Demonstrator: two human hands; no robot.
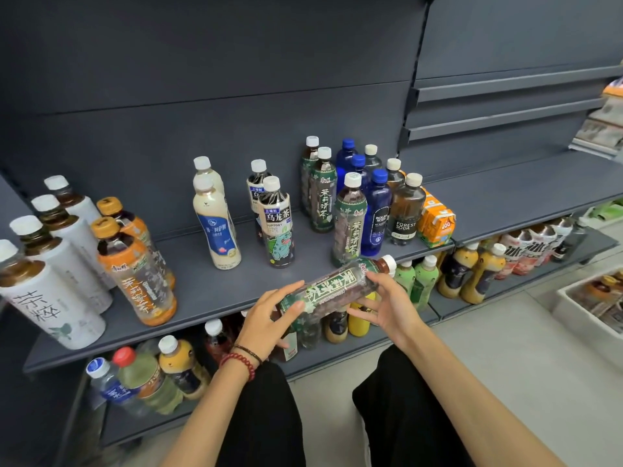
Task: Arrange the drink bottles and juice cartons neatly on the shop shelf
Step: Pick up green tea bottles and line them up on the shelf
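By grey shelf, left grip and right grip around sideways tea bottle.

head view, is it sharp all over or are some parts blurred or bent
head view: sharp in the middle, the green tea bottle label reads fine; shelf edge bows from the wide-angle lens; lower-left bottles look soft and dim; light is even, no strong glare

Single head cam, wide-angle, looking fwd and down, close over shelf, hands in foreground
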